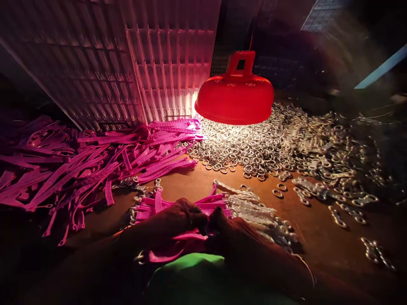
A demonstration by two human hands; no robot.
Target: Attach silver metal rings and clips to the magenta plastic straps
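Observation:
Both hands meet near the front of the table, low in the view and in shadow. My left hand [187,214] is closed, its thumb and fingers pinched on what looks like the end of a pink strap [167,255] that loops below it. My right hand [224,224] is closed too, fingertips almost touching the left ones. Whatever lies between the fingertips is too dark to make out. Just beyond the hands lies a bundle of pink straps [144,215] with metal fittings at its left end. A row of silvery linked metal pieces [254,205] lies beside my right hand.
A large heap of pink straps [85,169] covers the left side. Metal rings [241,148] are piled under a red hanging lamp [235,99]. More metal links [321,188] lie at the right on the brown table [197,182]. A ribbed crate-like panel [171,63] stands behind.

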